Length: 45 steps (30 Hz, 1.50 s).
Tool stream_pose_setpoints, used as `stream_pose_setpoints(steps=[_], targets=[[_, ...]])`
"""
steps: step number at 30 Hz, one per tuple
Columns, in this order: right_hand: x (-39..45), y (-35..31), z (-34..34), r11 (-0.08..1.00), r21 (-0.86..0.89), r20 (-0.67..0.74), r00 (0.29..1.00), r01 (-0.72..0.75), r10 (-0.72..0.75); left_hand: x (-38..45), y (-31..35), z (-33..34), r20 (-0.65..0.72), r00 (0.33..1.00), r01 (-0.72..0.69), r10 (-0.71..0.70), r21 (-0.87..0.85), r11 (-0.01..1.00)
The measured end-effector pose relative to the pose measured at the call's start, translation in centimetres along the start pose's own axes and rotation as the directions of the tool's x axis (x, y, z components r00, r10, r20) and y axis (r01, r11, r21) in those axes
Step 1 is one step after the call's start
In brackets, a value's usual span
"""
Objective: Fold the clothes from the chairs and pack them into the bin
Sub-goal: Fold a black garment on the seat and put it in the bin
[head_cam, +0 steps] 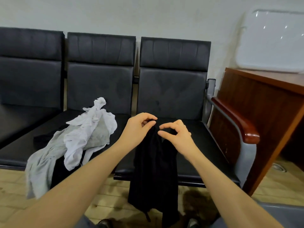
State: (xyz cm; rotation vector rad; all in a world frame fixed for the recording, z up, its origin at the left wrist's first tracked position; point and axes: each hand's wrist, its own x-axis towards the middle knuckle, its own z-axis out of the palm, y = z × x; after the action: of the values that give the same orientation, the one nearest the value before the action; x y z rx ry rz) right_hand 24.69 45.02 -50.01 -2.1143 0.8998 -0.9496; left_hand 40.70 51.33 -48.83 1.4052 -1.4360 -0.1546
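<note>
A black garment (pixel 154 170) hangs in front of the right chair seat (pixel 197 145), its lower end reaching toward the floor. My left hand (pixel 139 127) pinches its top edge. My right hand (pixel 176 134) is close beside it, thumb and forefinger curled at the garment's top; the exact hold is hard to see. A pile of white and grey clothes (pixel 79 139) lies on the middle chair seat (pixel 118 119), one grey piece drooping over the front edge. A dark item (pixel 44 139) lies partly under that pile.
Three black padded chairs stand in a row against the wall. A wooden desk (pixel 263 102) is at the right, with a white bin lid (pixel 271 40) leaning above it. A grey bin edge (pixel 283 211) shows at the bottom right. The floor is pale wood.
</note>
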Motion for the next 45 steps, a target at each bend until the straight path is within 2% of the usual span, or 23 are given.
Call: stream_pose_setpoints(steps=[3, 6, 9, 14, 19, 21, 23, 25, 28, 31, 37, 41, 43, 45], targets=[[0.3, -0.1, -0.2, 1.0, 0.009, -0.017, 1.0, 0.001, -0.001, 0.2, 0.4, 0.0, 0.032, 0.999, -0.023, 0.023, 0.001, 1.0], [0.4, 0.0, -0.7, 0.992, 0.122, -0.086, 0.996, 0.029, -0.019, 0.0, 0.3, 0.0, 0.137, 0.986, -0.109, 0.1, 0.065, 0.992], [0.5, 0.2, -1.4, 0.991, 0.127, -0.104, 0.994, 0.05, -0.037, -0.6, -0.3, 0.2, 0.226, 0.968, -0.143, 0.111, 0.126, 0.982], [0.5, 0.5, -1.5, 0.997, 0.065, -0.07, 0.997, 0.044, -0.04, -0.8, -0.5, 0.7, 0.202, 0.977, -0.076, 0.064, 0.048, 0.996], [0.1, 0.8, -2.0, 0.994, 0.107, -0.034, 0.999, 0.012, -0.009, -0.3, 0.3, 0.7, 0.167, 0.986, -0.013, 0.015, -0.012, 1.0], [-0.1, 1.0, -2.3, 0.995, 0.104, -0.014, 1.0, -0.001, 0.002, 0.2, 0.2, 0.5, 0.182, 0.983, -0.062, 0.036, 0.14, 0.988], [-0.3, 1.7, -2.8, 0.993, 0.102, -0.007, 0.998, -0.054, 0.055, 0.5, -0.3, 0.0, 0.227, 0.967, -0.201, 0.116, 0.4, 0.894], [-0.4, 2.6, -3.4, 0.989, 0.083, -0.008, 0.993, -0.12, 0.121, 0.7, -1.0, -0.4, 0.256, 0.958, -0.243, 0.126, 0.5, 0.831], [-0.6, 4.0, -4.6, 0.989, 0.026, -0.009, 0.989, -0.146, 0.147, 0.8, -2.2, -0.7, 0.208, 0.978, -0.118, 0.026, 0.444, 0.888], [-0.8, 5.1, -5.7, 0.993, -0.053, -0.075, 0.992, -0.101, 0.097, 0.8, -3.5, -0.8, 0.163, 0.981, 0.056, -0.101, 0.257, 0.965], [-1.1, 6.4, -6.4, 0.98, -0.185, -0.3, 0.954, -0.077, 0.018, 0.8, -5.0, -1.0, -0.013, 0.956, 0.293, -0.292, 0.052, 0.955], [-1.1, 6.2, -7.2, 0.987, -0.087, -0.426, 0.9, -0.137, 0.087, 1.0, -5.3, -1.2, -0.188, 0.912, 0.328, -0.364, -0.196, 0.924], [-0.8, 5.7, -8.0, 0.987, 0.008, -0.483, 0.863, -0.163, 0.147, 1.5, -5.0, -1.4, -0.211, 0.904, 0.331, -0.372, -0.203, 0.921], [-0.3, 5.2, -8.8, 0.979, 0.1, -0.523, 0.828, -0.178, 0.204, 2.0, -4.4, -1.8, -0.191, 0.924, 0.313, -0.332, -0.12, 0.942]])
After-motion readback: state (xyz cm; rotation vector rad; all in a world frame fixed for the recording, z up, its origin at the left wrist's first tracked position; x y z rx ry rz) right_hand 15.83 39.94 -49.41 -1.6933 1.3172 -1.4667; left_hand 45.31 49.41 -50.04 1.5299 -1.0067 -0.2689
